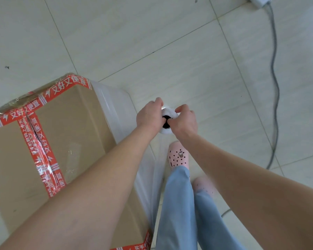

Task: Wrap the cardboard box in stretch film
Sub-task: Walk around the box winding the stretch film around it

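Pale tiled floor (170, 33) carries the cardboard box (65, 127) at left, film already on its near side.
Left hand (149, 116) and right hand (185, 121) curl their fingers (159, 101) round the upright film roll (167, 131) near the box's corner, probably to keep the stretched sheet (116, 105) taut.

The pale tiled floor (152, 33) carries a taped cardboard box (71, 123) at eight o'clock and pink clogs (178, 156) at five o'clock. A grey cable (278, 91) trails from a white block (258, 0) at one o'clock.
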{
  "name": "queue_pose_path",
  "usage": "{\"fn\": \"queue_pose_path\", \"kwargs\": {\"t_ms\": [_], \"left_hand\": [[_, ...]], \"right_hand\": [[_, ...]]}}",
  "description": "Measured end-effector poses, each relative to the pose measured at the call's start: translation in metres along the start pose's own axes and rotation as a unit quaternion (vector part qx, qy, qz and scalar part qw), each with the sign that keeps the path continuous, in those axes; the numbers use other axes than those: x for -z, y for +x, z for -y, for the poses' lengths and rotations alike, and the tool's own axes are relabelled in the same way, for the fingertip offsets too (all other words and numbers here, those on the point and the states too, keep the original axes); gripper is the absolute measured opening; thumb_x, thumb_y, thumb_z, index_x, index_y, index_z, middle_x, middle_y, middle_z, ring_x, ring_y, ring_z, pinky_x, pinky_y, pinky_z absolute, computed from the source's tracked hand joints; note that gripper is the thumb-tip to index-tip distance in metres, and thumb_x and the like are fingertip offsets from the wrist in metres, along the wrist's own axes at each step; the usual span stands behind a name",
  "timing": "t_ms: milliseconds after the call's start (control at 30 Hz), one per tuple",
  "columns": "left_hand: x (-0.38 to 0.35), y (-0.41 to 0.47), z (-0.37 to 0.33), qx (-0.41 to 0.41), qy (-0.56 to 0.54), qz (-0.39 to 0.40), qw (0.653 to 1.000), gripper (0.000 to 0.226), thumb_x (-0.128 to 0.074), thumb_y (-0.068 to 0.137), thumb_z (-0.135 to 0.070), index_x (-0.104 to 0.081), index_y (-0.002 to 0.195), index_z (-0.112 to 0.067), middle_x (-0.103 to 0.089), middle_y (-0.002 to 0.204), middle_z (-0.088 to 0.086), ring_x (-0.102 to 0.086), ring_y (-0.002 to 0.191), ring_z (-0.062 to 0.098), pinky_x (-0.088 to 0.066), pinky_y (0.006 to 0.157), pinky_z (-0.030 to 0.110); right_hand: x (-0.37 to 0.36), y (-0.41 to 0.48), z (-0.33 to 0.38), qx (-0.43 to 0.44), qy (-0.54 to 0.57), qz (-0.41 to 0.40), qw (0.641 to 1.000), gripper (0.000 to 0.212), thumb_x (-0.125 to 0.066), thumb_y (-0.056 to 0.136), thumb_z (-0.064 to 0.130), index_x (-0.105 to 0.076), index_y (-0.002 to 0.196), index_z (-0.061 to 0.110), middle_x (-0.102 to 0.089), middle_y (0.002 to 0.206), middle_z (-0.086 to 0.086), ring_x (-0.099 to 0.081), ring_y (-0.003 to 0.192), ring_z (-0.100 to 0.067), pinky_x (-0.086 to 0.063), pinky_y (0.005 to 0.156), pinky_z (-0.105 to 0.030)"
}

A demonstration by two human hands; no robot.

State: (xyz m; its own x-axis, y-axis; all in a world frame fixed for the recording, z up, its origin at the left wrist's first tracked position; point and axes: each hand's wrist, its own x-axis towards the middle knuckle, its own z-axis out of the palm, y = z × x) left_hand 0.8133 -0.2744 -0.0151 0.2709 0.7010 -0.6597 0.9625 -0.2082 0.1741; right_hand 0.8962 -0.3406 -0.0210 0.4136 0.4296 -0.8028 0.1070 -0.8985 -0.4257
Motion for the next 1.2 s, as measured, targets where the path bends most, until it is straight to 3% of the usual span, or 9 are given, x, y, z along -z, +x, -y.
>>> {"fn": "queue_pose_path", "kwargs": {"t_ms": [133,267,400,567,733,800,900,1033,1200], "left_hand": [[0.005,0.01,-0.002,-0.048,0.041,-0.018,0.998,0.02,-0.051,0.085,-0.014,-0.055,0.104,-0.013,-0.058,0.104,0.008,-0.058,0.091,0.029,-0.04,0.065,0.032],[0.014,0.017,0.01,0.024,-0.037,-0.021,0.999,0.011,-0.054,0.084,-0.02,-0.055,0.092,-0.013,-0.062,0.095,0.007,-0.058,0.086,0.029,-0.039,0.062,0.029],[0.025,0.024,0.024,0.124,-0.132,-0.026,0.983,0.009,-0.056,0.08,-0.02,-0.051,0.083,-0.013,-0.059,0.088,0.004,-0.058,0.081,0.025,-0.041,0.061,0.028],[0.039,0.03,0.053,0.19,-0.213,-0.03,0.958,0.015,-0.06,0.078,-0.024,-0.052,0.084,-0.012,-0.064,0.093,0.008,-0.066,0.081,0.029,-0.057,0.07,0.036],[0.046,0.034,0.059,0.135,-0.093,0.005,0.986,0.025,-0.059,0.084,-0.025,-0.049,0.101,-0.011,-0.055,0.093,0.004,-0.055,0.081,0.025,-0.043,0.064,0.032],[0.05,0.039,0.057,0.067,-0.044,-0.016,0.997,0.028,-0.056,0.086,-0.022,-0.05,0.111,-0.012,-0.055,0.1,0.005,-0.054,0.086,0.024,-0.042,0.067,0.032],[0.057,0.048,0.055,0.019,-0.012,-0.024,0.999,0.023,-0.051,0.087,-0.017,-0.055,0.109,-0.015,-0.058,0.105,0.005,-0.057,0.093,0.025,-0.043,0.069,0.032],[0.062,0.053,0.063,0.079,-0.091,-0.037,0.992,0.011,-0.056,0.082,-0.016,-0.055,0.092,-0.013,-0.062,0.095,0.005,-0.057,0.082,0.025,-0.042,0.062,0.03],[0.064,0.055,0.061,0.156,-0.162,-0.011,0.974,0.017,-0.06,0.081,-0.022,-0.053,0.091,-0.011,-0.062,0.092,0.006,-0.061,0.078,0.026,-0.044,0.059,0.031]], "right_hand": [[0.0,0.004,0.007,0.025,-0.018,-0.004,1.0,0.03,-0.054,0.083,0.013,-0.052,0.111,0.024,-0.047,0.109,0.0,-0.058,0.083,-0.024,-0.045,0.067,-0.032],[-0.004,0.009,0.024,0.062,-0.047,-0.005,0.997,0.036,-0.052,0.084,0.012,-0.058,0.116,0.027,-0.05,0.116,0.001,-0.057,0.095,-0.023,-0.043,0.07,-0.03],[-0.011,0.018,0.05,0.104,-0.051,-0.008,0.993,0.04,-0.05,0.086,0.007,-0.058,0.12,0.025,-0.051,0.12,0.001,-0.051,0.088,-0.017,-0.043,0.07,-0.028],[-0.03,0.022,0.074,0.074,-0.05,0.03,0.996,0.041,-0.056,0.087,0.019,-0.048,0.127,0.021,-0.047,0.123,-0.004,-0.054,0.101,-0.024,-0.044,0.076,-0.031],[-0.043,0.022,0.078,0.036,-0.035,0.031,0.998,0.04,-0.054,0.086,0.016,-0.048,0.124,0.026,-0.047,0.119,-0.004,-0.056,0.086,-0.026,-0.05,0.07,-0.034],[-0.044,0.024,0.081,0.045,-0.048,0.03,0.997,0.041,-0.052,0.084,0.013,-0.051,0.123,0.027,-0.049,0.114,-0.002,-0.058,0.091,-0.026,-0.049,0.067,-0.033],[-0.045,0.027,0.091,0.064,-0.071,0.037,0.995,0.047,-0.048,0.083,0.01,-0.055,0.125,0.03,-0.053,0.118,0.0,-0.056,0.107,-0.025,-0.054,0.078,-0.038],[-0.041,0.03,0.097,0.1,-0.019,0.016,0.995,0.039,-0.053,0.084,0.011,-0.061,0.119,0.027,-0.054,0.12,0.004,-0.053,0.11,-0.022,-0.05,0.076,-0.032],[-0.035,0.034,0.106,0.063,-0.04,0.031,0.997,0.044,-0.059,0.086,0.025,-0.047,0.129,0.026,-0.045,0.125,-0.003,-0.055,0.085,-0.022,-0.05,0.076,-0.034]]}}
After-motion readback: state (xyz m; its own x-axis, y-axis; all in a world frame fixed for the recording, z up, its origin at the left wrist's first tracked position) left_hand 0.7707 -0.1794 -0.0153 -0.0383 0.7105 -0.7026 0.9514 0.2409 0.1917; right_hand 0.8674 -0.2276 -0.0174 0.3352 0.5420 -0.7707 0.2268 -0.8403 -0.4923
